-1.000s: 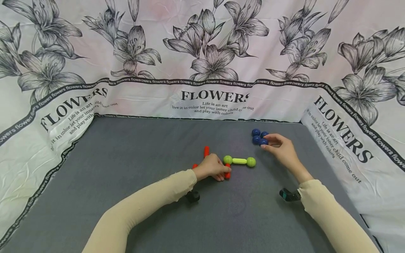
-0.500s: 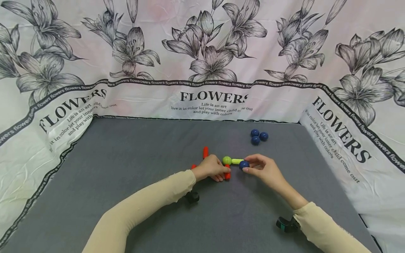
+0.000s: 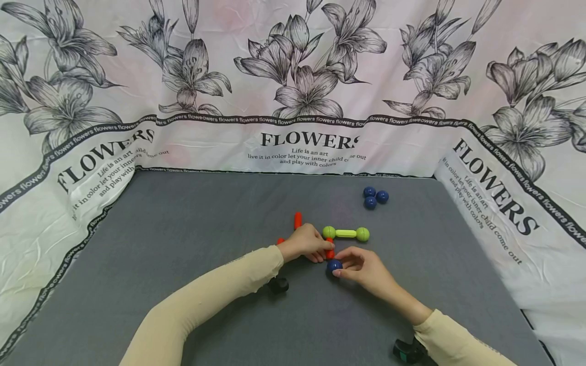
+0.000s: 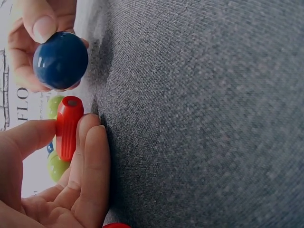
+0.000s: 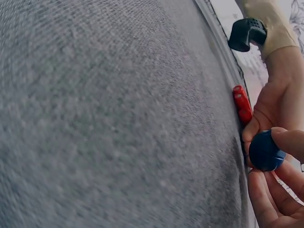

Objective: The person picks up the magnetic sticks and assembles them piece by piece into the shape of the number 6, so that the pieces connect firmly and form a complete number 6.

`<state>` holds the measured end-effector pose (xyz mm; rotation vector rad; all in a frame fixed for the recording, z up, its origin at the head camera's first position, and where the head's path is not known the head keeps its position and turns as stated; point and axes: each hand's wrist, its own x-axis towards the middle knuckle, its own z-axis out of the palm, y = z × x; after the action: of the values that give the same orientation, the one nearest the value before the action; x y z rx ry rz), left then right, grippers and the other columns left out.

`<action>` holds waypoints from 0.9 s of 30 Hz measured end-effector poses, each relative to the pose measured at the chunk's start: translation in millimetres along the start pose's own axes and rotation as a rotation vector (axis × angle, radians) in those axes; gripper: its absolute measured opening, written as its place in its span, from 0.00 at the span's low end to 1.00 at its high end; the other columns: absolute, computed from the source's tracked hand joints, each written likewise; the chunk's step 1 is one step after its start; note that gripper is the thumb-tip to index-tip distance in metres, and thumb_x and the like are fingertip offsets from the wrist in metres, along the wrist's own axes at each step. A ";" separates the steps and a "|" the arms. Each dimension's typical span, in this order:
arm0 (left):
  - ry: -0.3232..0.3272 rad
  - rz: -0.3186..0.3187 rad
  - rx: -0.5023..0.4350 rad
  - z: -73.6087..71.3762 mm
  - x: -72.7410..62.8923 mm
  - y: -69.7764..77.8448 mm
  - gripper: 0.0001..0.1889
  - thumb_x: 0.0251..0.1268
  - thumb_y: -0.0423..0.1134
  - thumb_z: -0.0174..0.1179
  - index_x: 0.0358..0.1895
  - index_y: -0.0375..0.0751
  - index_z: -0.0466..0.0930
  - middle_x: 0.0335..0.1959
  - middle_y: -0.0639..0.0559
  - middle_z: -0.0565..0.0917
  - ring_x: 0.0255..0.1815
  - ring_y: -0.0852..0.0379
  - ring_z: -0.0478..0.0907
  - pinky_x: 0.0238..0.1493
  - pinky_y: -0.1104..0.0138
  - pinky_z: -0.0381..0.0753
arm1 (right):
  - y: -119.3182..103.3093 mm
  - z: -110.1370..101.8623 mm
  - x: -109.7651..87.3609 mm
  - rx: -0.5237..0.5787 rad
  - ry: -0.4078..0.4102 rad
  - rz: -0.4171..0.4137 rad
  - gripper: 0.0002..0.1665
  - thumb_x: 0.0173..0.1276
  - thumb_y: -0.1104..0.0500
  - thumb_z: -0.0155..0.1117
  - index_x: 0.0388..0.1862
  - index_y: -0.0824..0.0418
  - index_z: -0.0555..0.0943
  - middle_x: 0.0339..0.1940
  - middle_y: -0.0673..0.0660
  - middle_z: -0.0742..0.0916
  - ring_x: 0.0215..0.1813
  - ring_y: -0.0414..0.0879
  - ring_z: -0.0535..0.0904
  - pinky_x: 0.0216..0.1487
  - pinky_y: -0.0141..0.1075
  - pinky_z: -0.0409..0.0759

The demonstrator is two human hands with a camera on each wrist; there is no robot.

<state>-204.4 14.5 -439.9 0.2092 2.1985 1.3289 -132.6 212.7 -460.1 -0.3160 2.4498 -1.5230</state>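
Observation:
My left hand (image 3: 305,243) pinches a short ribbed red rod (image 4: 70,128) between thumb and fingers. The rod's far end meets a green ball (image 3: 328,232), which joins a yellow-green rod (image 3: 346,234) and a second green ball (image 3: 362,234). A glossy blue ball (image 4: 61,61) sits between the thumb and fingers of my right hand (image 3: 366,270). It is right by the near end of the red rod, whose round end face shows in the left wrist view.
Three blue balls (image 3: 370,203) lie together at the back right of the grey table (image 3: 220,203). Another red rod (image 3: 298,220) lies behind my left hand, and one more red piece (image 3: 281,241) peeks out beside that wrist. A flowered cloth (image 3: 306,147) hangs along the back.
My right hand has taken one blue ball from the group at the back and brought it left and nearer, to the red rod's near end. My left hand has stayed in place.

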 end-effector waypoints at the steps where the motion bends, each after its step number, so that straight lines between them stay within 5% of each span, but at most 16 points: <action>1: -0.002 0.000 -0.003 0.0 0.2 -0.1 0.13 0.62 0.42 0.68 0.27 0.35 0.88 0.23 0.41 0.88 0.20 0.54 0.84 0.30 0.64 0.88 | 0.2 0.9 0.0 0.000 0.002 0.001 0.22 0.59 0.56 0.76 0.49 0.63 0.82 0.39 0.61 0.88 0.36 0.38 0.85 0.37 0.30 0.84; 27: -0.006 0.010 -0.011 0.0 1.4 -2.6 0.13 0.62 0.42 0.69 0.27 0.34 0.88 0.21 0.43 0.87 0.18 0.58 0.82 0.28 0.66 0.87 | 4.0 10.1 6.7 -0.021 0.092 0.023 0.20 0.56 0.58 0.78 0.44 0.64 0.82 0.39 0.61 0.87 0.35 0.38 0.83 0.36 0.28 0.82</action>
<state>-205.2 13.7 -442.6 0.2196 2.1879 1.3434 -136.0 203.8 -468.5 -0.2254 2.5320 -1.5361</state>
